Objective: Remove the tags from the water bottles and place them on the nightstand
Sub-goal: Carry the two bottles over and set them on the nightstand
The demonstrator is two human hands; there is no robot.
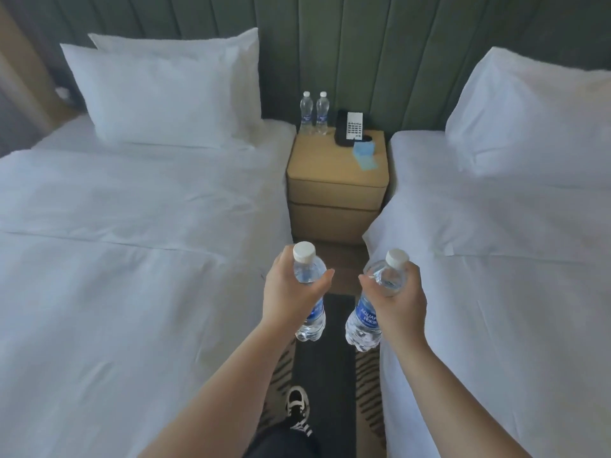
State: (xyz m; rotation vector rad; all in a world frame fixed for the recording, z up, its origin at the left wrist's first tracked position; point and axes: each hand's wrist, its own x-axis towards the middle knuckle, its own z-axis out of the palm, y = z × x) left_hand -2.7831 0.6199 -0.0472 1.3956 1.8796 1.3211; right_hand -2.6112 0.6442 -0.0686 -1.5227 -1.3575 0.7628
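Head view: standing in the aisle between two beds, facing the nightstand [335,160] against the green headboard wall. Left hand [291,292] wrapped round the shoulder of a bottle [310,312], fingers clenched about it, cap up, base hanging over the carpet. Right hand [396,299] likewise gripping a second bottle [363,320], tilted so the base swings inward toward the first; the two bases near each other but apart. No tag to be made out on either neck; too small or hidden by the fingers to tell. Both held bottles well short of the nightstand. On its surface already: two more bottles [314,112] upright at the back left corner, just beside each other, a phone [352,127] at the back right, a blue pad [363,153] in front of the phone. Free room on the surface lies at the front left. Risks, as judged: both hands full, so no spare fingers to pull a tag, and fumbling one could drop a bottle to the floor; setting down at the back could knock over the standing pair; setting down right could nudge the pad or phone; a tilted bottle placed near the edge could topple.
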